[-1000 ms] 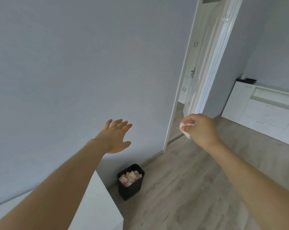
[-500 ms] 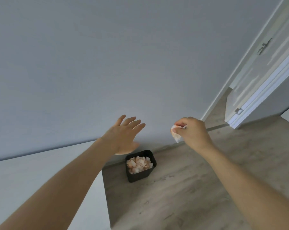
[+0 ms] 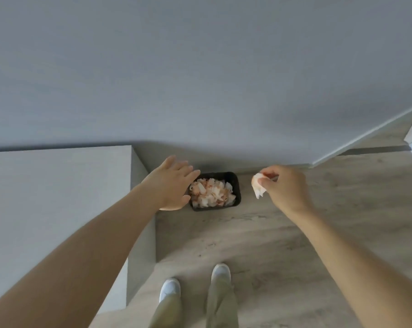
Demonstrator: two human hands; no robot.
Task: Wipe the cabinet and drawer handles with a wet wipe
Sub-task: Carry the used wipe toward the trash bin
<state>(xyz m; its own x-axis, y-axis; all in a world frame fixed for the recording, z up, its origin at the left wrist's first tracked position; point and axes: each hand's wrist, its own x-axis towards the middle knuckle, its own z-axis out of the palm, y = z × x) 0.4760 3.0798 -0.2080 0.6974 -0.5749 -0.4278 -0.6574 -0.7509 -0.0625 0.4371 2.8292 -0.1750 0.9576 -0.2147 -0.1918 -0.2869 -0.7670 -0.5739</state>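
While pinched in right grip (image 3: 286, 187), one wipe (image 3: 258, 185); bin (image 3: 236, 185) perhaps full.

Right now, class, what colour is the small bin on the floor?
Black, seen in the head view: the bin.

Head view, steeply downward, floorward
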